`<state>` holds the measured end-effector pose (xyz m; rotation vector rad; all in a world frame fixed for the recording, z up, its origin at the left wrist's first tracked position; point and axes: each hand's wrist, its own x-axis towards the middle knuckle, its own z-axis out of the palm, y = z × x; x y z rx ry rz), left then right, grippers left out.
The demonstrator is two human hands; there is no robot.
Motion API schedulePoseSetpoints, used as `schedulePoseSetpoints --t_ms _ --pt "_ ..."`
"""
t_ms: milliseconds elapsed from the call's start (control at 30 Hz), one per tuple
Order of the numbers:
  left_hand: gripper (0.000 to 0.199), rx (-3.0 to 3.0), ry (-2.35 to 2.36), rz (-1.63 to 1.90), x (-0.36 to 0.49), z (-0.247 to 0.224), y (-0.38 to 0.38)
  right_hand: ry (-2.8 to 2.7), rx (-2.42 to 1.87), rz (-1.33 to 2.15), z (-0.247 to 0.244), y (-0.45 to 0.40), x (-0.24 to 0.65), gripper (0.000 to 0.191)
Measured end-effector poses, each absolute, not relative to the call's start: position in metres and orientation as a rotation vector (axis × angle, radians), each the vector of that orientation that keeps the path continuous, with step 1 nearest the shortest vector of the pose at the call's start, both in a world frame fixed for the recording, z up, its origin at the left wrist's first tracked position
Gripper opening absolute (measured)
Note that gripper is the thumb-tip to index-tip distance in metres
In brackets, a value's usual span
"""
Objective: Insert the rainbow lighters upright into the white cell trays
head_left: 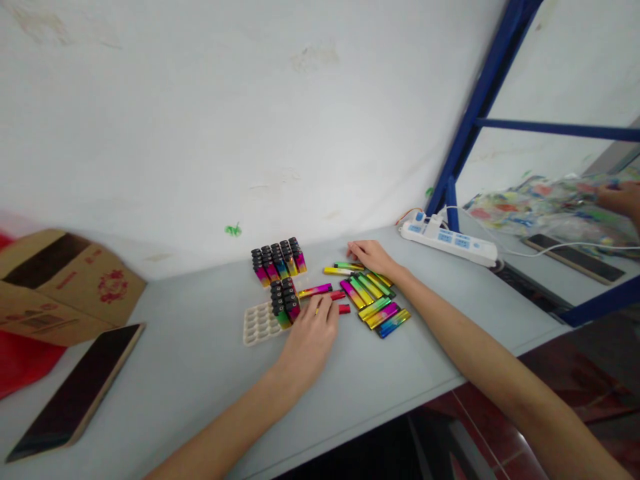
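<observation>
Standing upright with black caps up, five rows of lighters (281,261) are forming the rear block; two more rows (285,303) are occupying the right side of one white tray (267,335). Round sockets (257,321) are showing over the tray's left part, so the work is looking partly done, with the loose pieces remaining.

Loose lighters, lying flat: three near the left hand, namely one purple-and-yellow lighter (315,291) and two red lighters (344,309); at least nine, some overlapping, in the multicoloured group (369,288) farther right. Exact numbers within the standing rows are not showing clearly.

Hands, two: the left hand (313,327) is partly covering the red lighters, just right of the tray, fingers curling downward; whether it is gripping one, cannot tell. The right hand (370,252) is resting at the group's far edge, fingers loosely bending; its underside is hiding, so any grip, cannot tell.

Surroundings: one power strip (450,243), one cardboard box (75,280), two dark phone-like slabs (75,393), one co-worker's hand (620,199) at the right edge.
</observation>
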<state>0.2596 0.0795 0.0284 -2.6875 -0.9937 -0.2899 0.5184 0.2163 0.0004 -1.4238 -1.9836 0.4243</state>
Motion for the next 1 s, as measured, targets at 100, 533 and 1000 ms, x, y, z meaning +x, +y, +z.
schedulePoseSetpoints --t_ms 100,533,1000 --pt "0.031 -2.750 -0.981 -0.335 0.256 0.022 0.077 -1.978 -1.419 0.427 0.000 0.217 0.519 0.061" --pt "0.019 -3.338 -1.644 -1.559 0.239 0.055 0.052 -1.996 -1.429 0.422 0.000 0.217 0.519 0.061" --pt "0.031 -3.029 -2.040 -1.957 0.172 0.072 0.082 -1.995 -1.448 0.398 0.002 0.212 0.520 0.059"
